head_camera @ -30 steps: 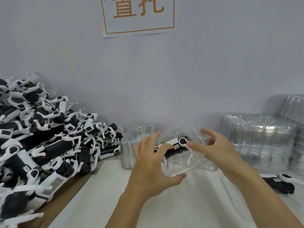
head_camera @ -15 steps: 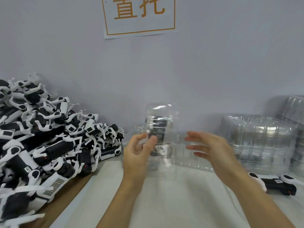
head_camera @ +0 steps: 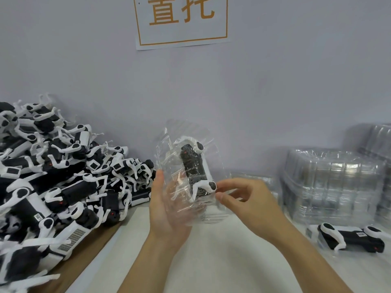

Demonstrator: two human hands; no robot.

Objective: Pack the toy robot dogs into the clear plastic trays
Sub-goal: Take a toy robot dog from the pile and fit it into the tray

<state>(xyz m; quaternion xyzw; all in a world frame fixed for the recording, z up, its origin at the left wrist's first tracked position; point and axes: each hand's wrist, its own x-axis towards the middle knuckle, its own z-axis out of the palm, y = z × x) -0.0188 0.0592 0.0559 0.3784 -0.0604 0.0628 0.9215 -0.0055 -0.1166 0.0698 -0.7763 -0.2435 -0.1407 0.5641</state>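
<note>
Head view: clear plastic tray (head_camera: 188,176) upright, one toy robot dog (head_camera: 193,168) seated inside. Left hand (head_camera: 167,208) cups its back, fingers loosely curved; right hand (head_camera: 247,199) pinches its right edge. Left of tray, heap of unpacked dogs (head_camera: 57,176); right, empty tray stack (head_camera: 332,185). Most packing remains.

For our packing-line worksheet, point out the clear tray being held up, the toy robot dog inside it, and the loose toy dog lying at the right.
clear plastic tray (head_camera: 169,149), head view, upper left wall.
toy robot dog (head_camera: 193,166), head view, black body.
loose toy dog (head_camera: 353,240), head view, black body.
</note>
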